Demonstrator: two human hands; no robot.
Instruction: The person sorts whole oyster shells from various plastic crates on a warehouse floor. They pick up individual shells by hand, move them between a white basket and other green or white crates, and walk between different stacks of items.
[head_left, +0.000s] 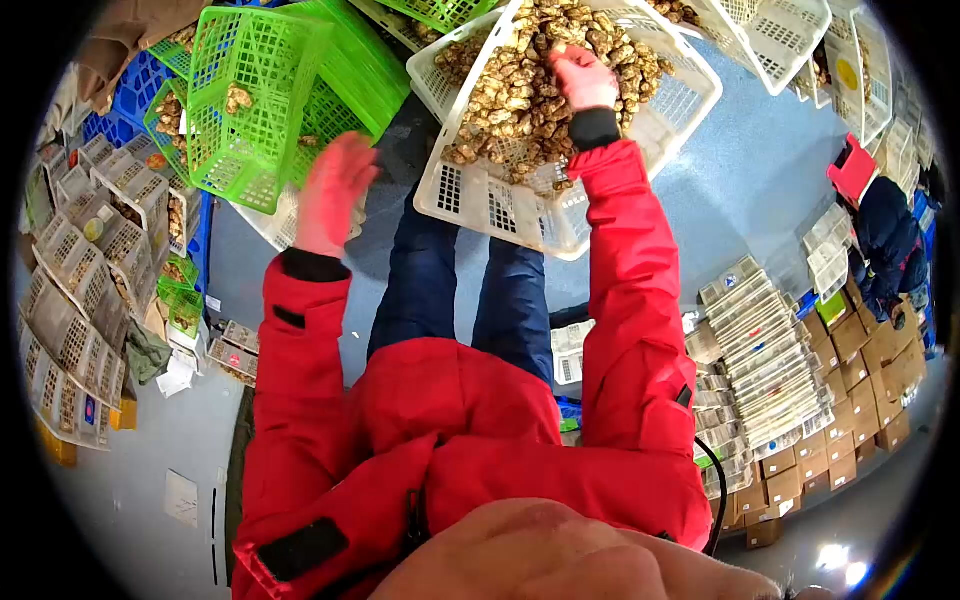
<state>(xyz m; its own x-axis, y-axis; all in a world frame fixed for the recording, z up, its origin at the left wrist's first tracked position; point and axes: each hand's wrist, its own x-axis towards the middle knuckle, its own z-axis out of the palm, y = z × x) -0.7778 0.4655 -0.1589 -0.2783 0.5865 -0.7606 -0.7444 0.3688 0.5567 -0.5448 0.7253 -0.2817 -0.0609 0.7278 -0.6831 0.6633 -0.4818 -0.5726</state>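
Note:
A white plastic crate (pixel 505 210) stands tilted in front of me, partly filled with small, knobbly, yellow-brown lumps (pixel 510 90) that look like tubers. My right hand (pixel 585 78) is down at the pile inside it, with fingers curled in among the lumps. Whatever they hold is hidden. To the left of the crate, my left hand (pixel 338 190) hangs in the air, blurred a little, fingers stretched out and nothing in them. It is nearest to a green plastic crate (pixel 250 150), in which a small lump (pixel 238 98) lies.
More green crates (pixel 350 60) are stacked at the upper left. White crates (pixel 90 270) with similar contents line the left side. Stacked white crates (pixel 765 360) and cardboard boxes (pixel 840 400) fill the right, where another person (pixel 885 240) in dark clothes is bent over.

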